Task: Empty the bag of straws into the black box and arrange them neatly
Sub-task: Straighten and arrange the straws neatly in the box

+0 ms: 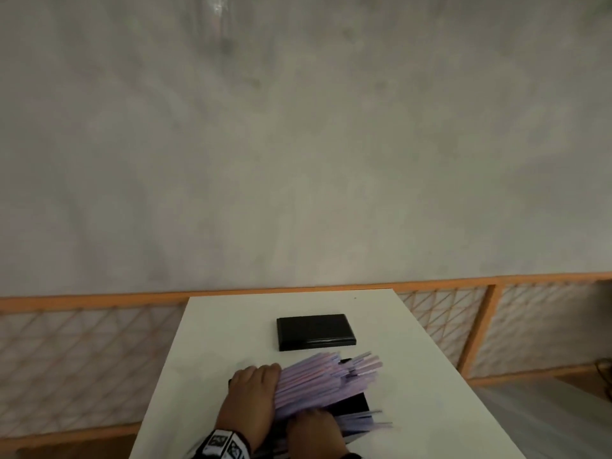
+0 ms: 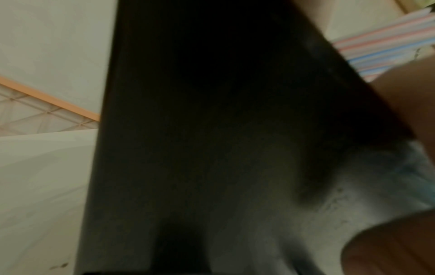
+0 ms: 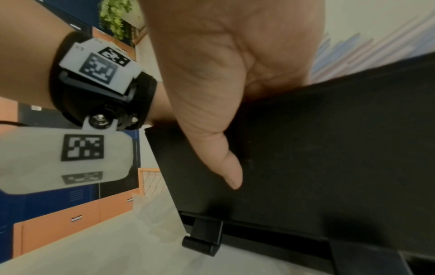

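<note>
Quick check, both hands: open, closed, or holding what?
Left hand: open, fingers laid flat against the end of the straws in the black box.
Right hand: on the black box's near edge, thumb against its wall; grip cannot be told.

A long white rectangular table (image 1: 212,342) runs toward a plain grey plastered wall (image 1: 298,144). Behind the table, along the wall's foot, stands a low orange-framed lattice fence (image 1: 82,352) — pale crisscross mesh. Beyond the table, blue and orange cabinets (image 3: 70,214) and a leafy green plant (image 3: 115,16). Dim, even light.
</note>
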{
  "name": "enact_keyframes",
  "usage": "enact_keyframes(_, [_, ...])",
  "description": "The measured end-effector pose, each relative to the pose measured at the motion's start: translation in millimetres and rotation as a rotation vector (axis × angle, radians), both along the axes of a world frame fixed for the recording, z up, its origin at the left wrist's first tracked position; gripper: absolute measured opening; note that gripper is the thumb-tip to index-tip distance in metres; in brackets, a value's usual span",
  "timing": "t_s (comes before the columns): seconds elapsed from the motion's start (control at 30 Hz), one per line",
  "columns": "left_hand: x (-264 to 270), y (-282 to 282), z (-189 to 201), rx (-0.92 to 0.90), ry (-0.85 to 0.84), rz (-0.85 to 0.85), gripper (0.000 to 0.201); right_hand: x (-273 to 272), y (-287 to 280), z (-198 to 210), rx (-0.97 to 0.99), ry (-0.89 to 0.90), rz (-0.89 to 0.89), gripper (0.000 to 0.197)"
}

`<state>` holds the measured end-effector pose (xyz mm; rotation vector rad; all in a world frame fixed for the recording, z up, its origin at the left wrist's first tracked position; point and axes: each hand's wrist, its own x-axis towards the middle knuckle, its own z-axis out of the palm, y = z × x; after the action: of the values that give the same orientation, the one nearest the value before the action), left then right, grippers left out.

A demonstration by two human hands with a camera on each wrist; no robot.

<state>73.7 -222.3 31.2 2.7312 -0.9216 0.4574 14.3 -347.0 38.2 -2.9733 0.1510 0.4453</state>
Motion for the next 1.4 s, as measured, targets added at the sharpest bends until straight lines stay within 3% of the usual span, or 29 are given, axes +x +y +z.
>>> enact_keyframes(0.1, [-2, 2, -2, -0.003, -0.017, -0.011, 0.038, -2, -2, 2, -0.068, 0.031, 0.149, 0.049])
enact_keyframes(0.2, [-1, 4, -1, 0.016, -0.003, -0.019, 0.052, -5, -5, 0, -0.080, 0.015, 0.216, 0.047])
enact_keyframes(0.3, [0, 2, -3, 0.035, -0.016, -0.041, 0.056, -4, -4, -4, -0.079, -0.263, 0.168, 0.040])
enact_keyframes(0.33, [0, 2, -4, 0.034, -0.014, -0.044, 0.058, -6, -5, -2, -0.065, -0.198, 0.149, 0.039])
enact_keyframes(0.37, [1, 2, -5, 0.033, -0.020, -0.043, 0.060, -4, -4, -8, -0.040, -0.199, 0.117, 0.042])
enact_keyframes(0.4, [1, 1, -6, 0.033, -0.026, -0.044, 0.062, 4, -3, -20, -0.032, -0.366, 0.117, 0.050])
enact_keyframes(0.47, [1, 0, -7, 0.025, -0.043, -0.048, 0.064, 10, -3, -30, -0.006, -0.428, 0.104, 0.060])
enact_keyframes(0.53, [1, 0, -7, 0.021, -0.055, -0.046, 0.066, -1, 3, -7, -0.019, -0.262, 0.108, 0.061])
enact_keyframes(0.63, [2, 0, -7, 0.004, -0.065, -0.041, 0.066, -9, -2, 12, 0.040, -0.174, 0.334, 0.057])
enact_keyframes(0.7, [3, -1, -8, -0.004, -0.070, -0.041, 0.068, -11, -2, 20, 0.059, -0.050, 0.376, 0.056])
enact_keyframes(0.87, [5, -2, -8, -0.022, -0.067, -0.050, 0.067, -13, -10, 7, -0.064, -0.146, 0.428, 0.053])
enact_keyframes(0.9, [6, -2, -7, -0.016, -0.067, -0.048, 0.068, -16, -10, 9, -0.097, -0.055, 0.423, 0.051])
enact_keyframes(0.97, [6, -2, -7, -0.021, -0.071, -0.046, 0.067, -20, -5, 6, -0.123, -0.108, 0.374, 0.039])
enact_keyframes(1.03, [5, -2, -7, -0.026, -0.076, -0.047, 0.065, -21, -1, 5, -0.156, -0.168, 0.464, 0.032])
enact_keyframes(1.13, [3, -1, -8, -0.028, -0.083, -0.041, 0.064, -13, -1, 5, -0.123, -0.154, 0.440, 0.047])
enact_keyframes(1.27, [3, -1, -8, -0.036, -0.084, -0.045, 0.066, -8, -2, 11, -0.138, 0.035, 0.325, 0.055])
enact_keyframes(1.4, [3, -1, -8, -0.067, -0.096, -0.054, 0.064, -1, -5, 15, -0.105, 0.067, 0.300, 0.086])
